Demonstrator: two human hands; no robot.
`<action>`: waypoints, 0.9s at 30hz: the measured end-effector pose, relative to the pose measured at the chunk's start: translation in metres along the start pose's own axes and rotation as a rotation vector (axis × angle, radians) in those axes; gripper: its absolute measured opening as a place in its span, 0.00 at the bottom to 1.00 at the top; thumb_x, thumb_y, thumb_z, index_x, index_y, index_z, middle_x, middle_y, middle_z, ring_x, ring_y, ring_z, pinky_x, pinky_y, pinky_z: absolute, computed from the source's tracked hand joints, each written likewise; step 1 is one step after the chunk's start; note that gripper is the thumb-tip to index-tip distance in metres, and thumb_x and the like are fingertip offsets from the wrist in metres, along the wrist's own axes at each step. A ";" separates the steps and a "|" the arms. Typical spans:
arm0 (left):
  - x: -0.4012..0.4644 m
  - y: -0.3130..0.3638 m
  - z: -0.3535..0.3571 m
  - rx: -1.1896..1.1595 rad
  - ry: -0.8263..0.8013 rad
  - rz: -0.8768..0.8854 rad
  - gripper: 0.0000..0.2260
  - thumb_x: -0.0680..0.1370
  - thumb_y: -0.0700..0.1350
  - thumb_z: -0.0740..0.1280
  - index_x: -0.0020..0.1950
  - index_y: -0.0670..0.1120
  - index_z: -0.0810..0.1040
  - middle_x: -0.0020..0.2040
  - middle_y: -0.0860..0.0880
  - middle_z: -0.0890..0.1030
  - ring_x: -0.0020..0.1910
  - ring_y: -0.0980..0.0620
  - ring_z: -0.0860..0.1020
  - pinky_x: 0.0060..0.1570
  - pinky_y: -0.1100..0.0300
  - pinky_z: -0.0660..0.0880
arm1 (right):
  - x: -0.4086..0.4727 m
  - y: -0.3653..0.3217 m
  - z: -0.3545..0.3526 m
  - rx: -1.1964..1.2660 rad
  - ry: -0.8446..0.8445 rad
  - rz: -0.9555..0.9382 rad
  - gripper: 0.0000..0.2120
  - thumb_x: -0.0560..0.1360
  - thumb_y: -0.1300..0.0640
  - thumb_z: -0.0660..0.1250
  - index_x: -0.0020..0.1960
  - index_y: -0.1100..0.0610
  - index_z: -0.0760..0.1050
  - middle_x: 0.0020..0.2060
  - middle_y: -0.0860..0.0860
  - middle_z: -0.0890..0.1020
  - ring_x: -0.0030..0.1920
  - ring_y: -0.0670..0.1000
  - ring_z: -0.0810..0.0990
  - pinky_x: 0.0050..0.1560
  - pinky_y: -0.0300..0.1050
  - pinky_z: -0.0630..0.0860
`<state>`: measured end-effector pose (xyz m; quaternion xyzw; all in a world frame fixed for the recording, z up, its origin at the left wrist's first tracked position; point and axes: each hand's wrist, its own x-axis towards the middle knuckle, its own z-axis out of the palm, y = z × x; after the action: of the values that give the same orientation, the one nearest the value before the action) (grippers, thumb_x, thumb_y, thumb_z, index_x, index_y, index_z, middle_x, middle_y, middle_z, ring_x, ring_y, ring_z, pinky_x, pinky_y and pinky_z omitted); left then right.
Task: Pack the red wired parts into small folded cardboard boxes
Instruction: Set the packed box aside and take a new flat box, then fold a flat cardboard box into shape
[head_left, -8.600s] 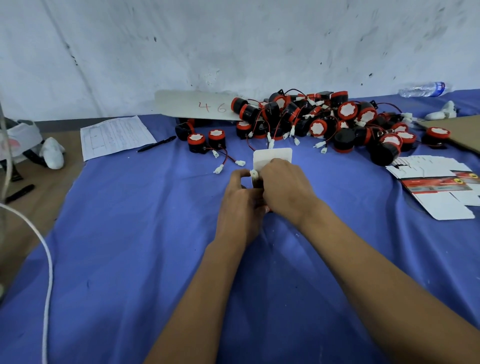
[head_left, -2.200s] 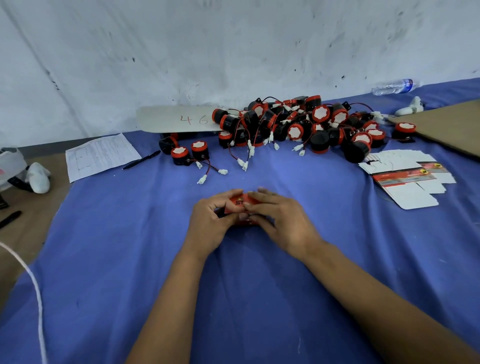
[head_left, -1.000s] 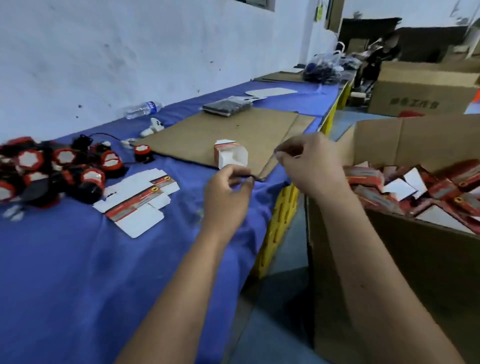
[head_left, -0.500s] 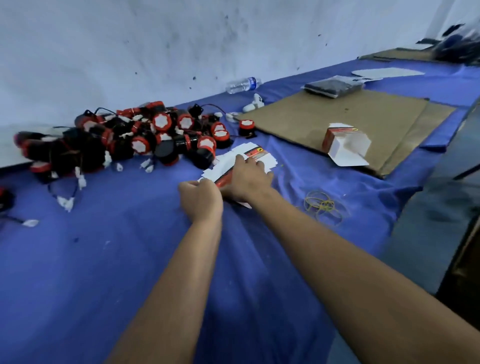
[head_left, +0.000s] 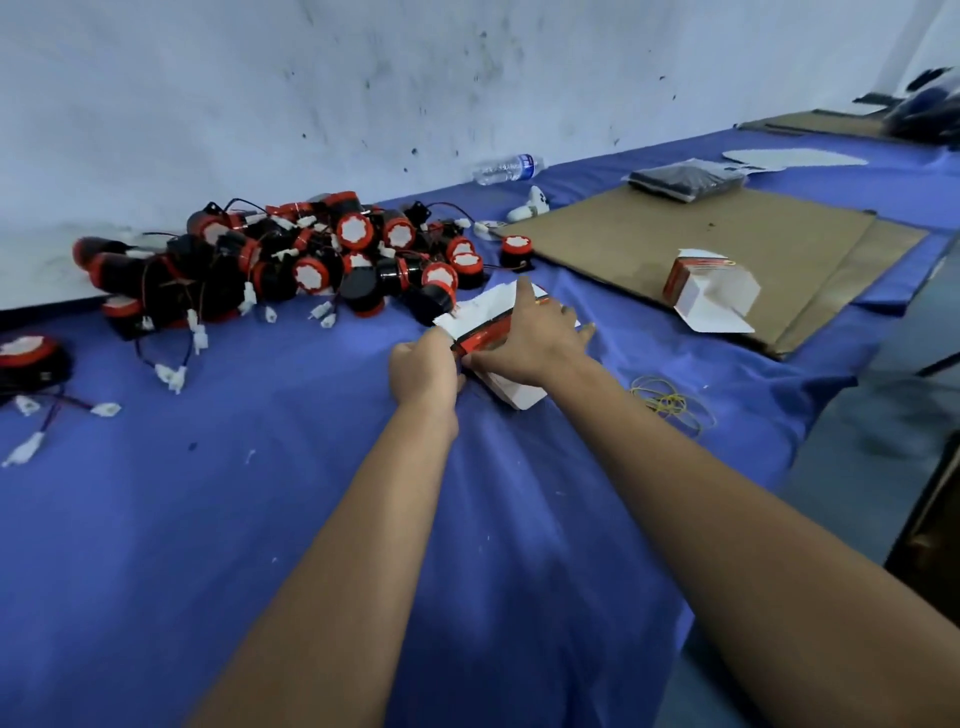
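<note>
Our right hand (head_left: 524, 338) lies over the stack of flat box blanks (head_left: 498, 325), fingers nearly straight and spread across the top sheet, thumb tucked at the near edge. Our left hand (head_left: 423, 366) meets the stack's left corner with its fingers curled under; whether it actually pinches a sheet we cannot tell. The blanks are white card with a red and black printed band (the print is too blurred to read), lying on the blue cloth (head_left: 208, 519) just right of the heap of red wired parts (head_left: 291, 260). Those parts are short black cylinders with red rims and white faces, trailing thin red and black wires to small white plugs.

One folded box (head_left: 709, 291), red with open white flaps, rests on the brown cardboard sheet (head_left: 727, 234) further right. Yellow rubber bands (head_left: 670, 402) lie near our right forearm, and a plastic bottle (head_left: 506, 167) lies by the wall.
</note>
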<state>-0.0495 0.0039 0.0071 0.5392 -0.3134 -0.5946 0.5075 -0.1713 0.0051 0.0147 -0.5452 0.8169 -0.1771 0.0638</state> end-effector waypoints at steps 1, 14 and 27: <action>-0.001 0.001 -0.003 -0.012 -0.003 0.006 0.05 0.81 0.42 0.64 0.44 0.46 0.73 0.47 0.39 0.82 0.45 0.43 0.80 0.42 0.55 0.80 | -0.003 -0.001 -0.006 0.018 0.021 -0.023 0.62 0.60 0.30 0.75 0.81 0.54 0.47 0.72 0.58 0.71 0.73 0.61 0.67 0.70 0.70 0.63; -0.030 0.034 -0.248 -0.598 -0.500 -0.071 0.45 0.70 0.74 0.69 0.73 0.40 0.77 0.72 0.37 0.76 0.71 0.36 0.75 0.68 0.38 0.73 | -0.112 -0.132 0.029 0.652 -0.489 -0.725 0.58 0.66 0.56 0.83 0.83 0.53 0.47 0.60 0.38 0.74 0.55 0.29 0.75 0.53 0.22 0.69; -0.033 0.039 -0.336 -0.225 -0.041 0.323 0.16 0.72 0.42 0.63 0.54 0.44 0.86 0.49 0.44 0.86 0.46 0.48 0.83 0.40 0.55 0.82 | -0.161 -0.191 0.093 0.814 -0.061 -0.950 0.35 0.71 0.52 0.78 0.74 0.53 0.68 0.69 0.43 0.74 0.70 0.43 0.72 0.69 0.38 0.68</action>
<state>0.2803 0.0828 -0.0208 0.4094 -0.3378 -0.5476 0.6469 0.0859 0.0658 -0.0172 -0.7856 0.3502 -0.4675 0.2039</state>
